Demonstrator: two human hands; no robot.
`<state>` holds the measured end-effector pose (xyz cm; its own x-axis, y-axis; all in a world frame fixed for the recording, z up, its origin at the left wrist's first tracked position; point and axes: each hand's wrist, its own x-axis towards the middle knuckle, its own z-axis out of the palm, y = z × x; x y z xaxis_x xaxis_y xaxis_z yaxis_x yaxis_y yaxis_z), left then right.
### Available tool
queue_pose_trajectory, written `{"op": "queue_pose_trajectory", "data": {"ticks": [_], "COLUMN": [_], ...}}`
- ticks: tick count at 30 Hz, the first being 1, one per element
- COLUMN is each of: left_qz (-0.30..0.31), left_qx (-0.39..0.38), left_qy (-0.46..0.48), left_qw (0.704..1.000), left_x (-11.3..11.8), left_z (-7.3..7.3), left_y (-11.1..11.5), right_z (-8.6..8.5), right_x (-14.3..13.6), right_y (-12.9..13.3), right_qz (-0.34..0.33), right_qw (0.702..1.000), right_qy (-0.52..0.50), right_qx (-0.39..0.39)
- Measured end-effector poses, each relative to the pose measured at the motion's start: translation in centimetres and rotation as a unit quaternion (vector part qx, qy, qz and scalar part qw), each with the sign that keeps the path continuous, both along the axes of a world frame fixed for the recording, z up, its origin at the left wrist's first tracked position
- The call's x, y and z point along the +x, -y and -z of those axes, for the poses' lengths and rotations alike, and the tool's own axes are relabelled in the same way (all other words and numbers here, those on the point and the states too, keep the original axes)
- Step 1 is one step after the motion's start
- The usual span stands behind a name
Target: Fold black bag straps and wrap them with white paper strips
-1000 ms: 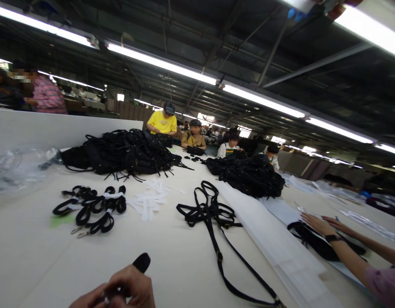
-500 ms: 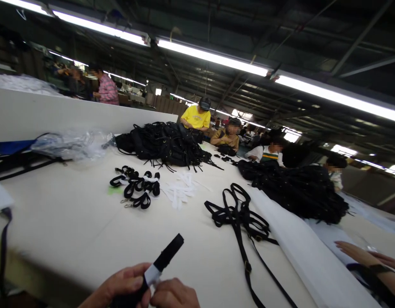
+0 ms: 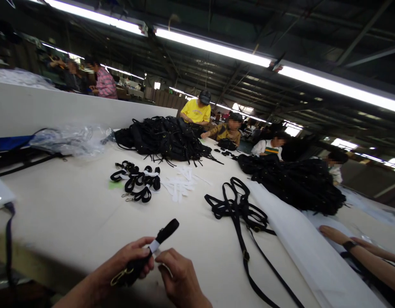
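My left hand (image 3: 138, 254) is closed round a folded black strap (image 3: 168, 230), which points up and to the right. A white paper band (image 3: 154, 246) wraps the strap's middle, and a gold-coloured snap hook (image 3: 120, 276) hangs at its lower end, below my left palm. Just right of the band is my right hand (image 3: 181, 273), fingers curled and thumb near the index fingertip. Anything small between those fingertips is hidden. Farther up the table lie several banded black straps (image 3: 138, 182) with metal hooks, beside loose white paper strips (image 3: 180, 184).
Long loose black straps (image 3: 239, 214) lie to the right, beside a white sheet (image 3: 290, 239). Heaps of black bags (image 3: 165, 137) stand farther back. Clear plastic bags (image 3: 72, 139) lie at left. A co-worker's hands (image 3: 338, 237) are at the right edge; other people sit across the table.
My left hand has turned and shifted slightly up, bringing the snap hook into view. My right hand has moved slightly up, its fingers away from the band's underside. The co-worker's hands at right have moved left.
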<state>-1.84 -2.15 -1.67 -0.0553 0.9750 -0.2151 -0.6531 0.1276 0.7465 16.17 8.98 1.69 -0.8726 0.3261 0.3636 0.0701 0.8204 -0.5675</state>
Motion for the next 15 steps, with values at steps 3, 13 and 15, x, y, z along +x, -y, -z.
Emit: {"op": "queue_pose_trajectory", "data": {"ticks": [3,13,15], "left_qz": [-0.041,0.013,-0.020], "left_qx": [-0.035,0.016,0.054], "left_qy": [-0.084,-0.545,-0.608], "left_qw": [0.995,0.838,0.792], "left_x": [-2.1,-3.8,-3.8], "left_z": [0.7,2.9,3.9], "left_y": [-0.5,-1.6,-2.2], "right_z": [-0.3,-1.1,1.1], "right_x": [0.3,-1.0,-1.5], "right_y": [-1.6,-3.5,-3.8], "right_qz": [0.044,0.009,0.022], "right_qw": [0.999,0.982,0.980], "right_qy": [0.004,0.085,0.126], "right_qx": [-0.009,0.170,0.151]}}
